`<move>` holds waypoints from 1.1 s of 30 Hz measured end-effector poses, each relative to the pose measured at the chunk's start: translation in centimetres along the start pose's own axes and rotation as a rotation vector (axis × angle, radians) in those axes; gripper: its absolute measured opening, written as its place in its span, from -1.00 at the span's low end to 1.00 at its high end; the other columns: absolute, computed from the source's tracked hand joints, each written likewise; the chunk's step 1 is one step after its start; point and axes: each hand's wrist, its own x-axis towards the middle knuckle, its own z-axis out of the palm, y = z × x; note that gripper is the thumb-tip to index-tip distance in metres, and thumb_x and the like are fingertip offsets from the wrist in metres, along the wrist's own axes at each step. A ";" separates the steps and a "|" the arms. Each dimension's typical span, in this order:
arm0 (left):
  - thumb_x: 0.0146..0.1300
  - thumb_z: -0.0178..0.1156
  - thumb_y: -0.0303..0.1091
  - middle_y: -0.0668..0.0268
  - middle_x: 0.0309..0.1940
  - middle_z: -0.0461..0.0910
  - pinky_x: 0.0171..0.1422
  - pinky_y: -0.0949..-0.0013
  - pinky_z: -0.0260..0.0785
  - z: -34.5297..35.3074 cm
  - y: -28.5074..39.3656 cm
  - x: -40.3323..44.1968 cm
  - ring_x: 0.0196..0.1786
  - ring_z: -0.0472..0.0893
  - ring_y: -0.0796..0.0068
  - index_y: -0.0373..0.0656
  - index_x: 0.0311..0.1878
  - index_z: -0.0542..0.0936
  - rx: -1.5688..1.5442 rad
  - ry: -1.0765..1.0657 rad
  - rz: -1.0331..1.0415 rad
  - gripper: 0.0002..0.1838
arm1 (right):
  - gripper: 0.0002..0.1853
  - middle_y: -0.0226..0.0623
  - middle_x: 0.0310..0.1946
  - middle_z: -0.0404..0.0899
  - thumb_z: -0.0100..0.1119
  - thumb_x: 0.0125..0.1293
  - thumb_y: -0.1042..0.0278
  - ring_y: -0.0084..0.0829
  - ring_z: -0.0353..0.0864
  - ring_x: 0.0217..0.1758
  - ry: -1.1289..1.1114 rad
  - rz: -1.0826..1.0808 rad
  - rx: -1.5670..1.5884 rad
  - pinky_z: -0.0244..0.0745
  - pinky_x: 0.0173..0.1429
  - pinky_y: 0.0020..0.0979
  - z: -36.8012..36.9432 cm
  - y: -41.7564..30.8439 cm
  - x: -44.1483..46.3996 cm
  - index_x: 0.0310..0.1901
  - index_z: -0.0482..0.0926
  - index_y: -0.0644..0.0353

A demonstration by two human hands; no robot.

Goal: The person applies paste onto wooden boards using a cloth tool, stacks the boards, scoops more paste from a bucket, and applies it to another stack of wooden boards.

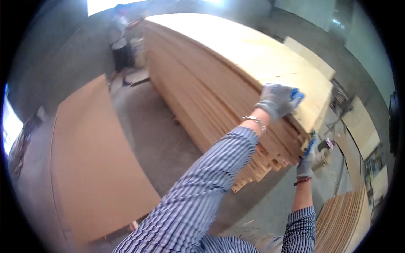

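Note:
A tall stack of long wooden panels [190, 80] runs away from me, its pale top sheet [253, 50] facing up. My left hand [276, 99], in a white glove with blue coating, is above the near long edge of the top sheet. Its fingers are curled together, and whatever is inside them is hidden. My right hand [307, 162], gloved the same way, reaches up to the near end corner of the stack. Its fingers close on the edge of the top panel there; the thumb side is partly hidden.
A large brown board [97, 164] lies to the left. Another person [120, 40] stands at the stack's far end. More thin sheets [344, 219] are piled at lower right. A roll of tape [324, 157], loose boards [362, 126] and scraps lie on the floor to the right.

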 end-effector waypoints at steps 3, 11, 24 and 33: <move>0.26 0.02 0.10 0.17 -0.46 0.67 -0.14 0.11 0.44 -0.3 0.0 -0.4 -0.30 0.66 0.12 0.02 -0.42 0.71 -0.110 0.040 0.011 -0.57 | -0.51 -0.34 0.27 0.38 -0.13 0.53 0.15 -0.42 0.37 0.30 0.030 0.027 0.005 0.19 0.41 -0.41 0.8 -1.7 -1.0 0.33 0.32 0.29; 0.29 -0.01 0.11 0.21 -0.57 0.64 -0.17 0.22 0.40 0.9 -0.3 -0.2 -0.42 0.64 0.26 0.03 -0.50 0.70 -0.117 0.073 0.031 -0.53 | -0.33 -0.32 0.48 0.03 -0.17 0.51 -0.05 -0.37 0.08 0.50 -0.038 0.104 -0.071 0.00 0.51 -0.29 0.1 -3.6 -2.3 0.48 0.02 0.16; 0.29 -0.01 0.06 0.25 -0.67 0.58 -0.25 0.24 0.32 3.2 -1.1 -0.2 -0.52 0.58 0.32 0.04 -0.58 0.67 -0.094 0.196 0.108 -0.54 | -0.34 -0.26 0.37 0.24 -0.15 0.49 -0.07 -0.32 0.28 0.39 -0.021 0.133 -0.140 0.20 0.41 -0.29 -1.6 -3.2 -2.2 0.45 0.10 0.21; 0.25 0.06 0.02 0.22 -0.76 0.50 -0.34 0.21 0.26 5.9 -1.2 1.5 -0.62 0.51 0.27 0.00 -0.67 0.62 -0.107 0.200 0.124 -0.55 | -0.36 -0.25 0.38 0.21 -0.17 0.50 -0.04 -0.33 0.23 0.41 -0.043 0.186 -0.110 0.16 0.43 -0.29 -4.7 -1.0 0.8 0.44 0.10 0.23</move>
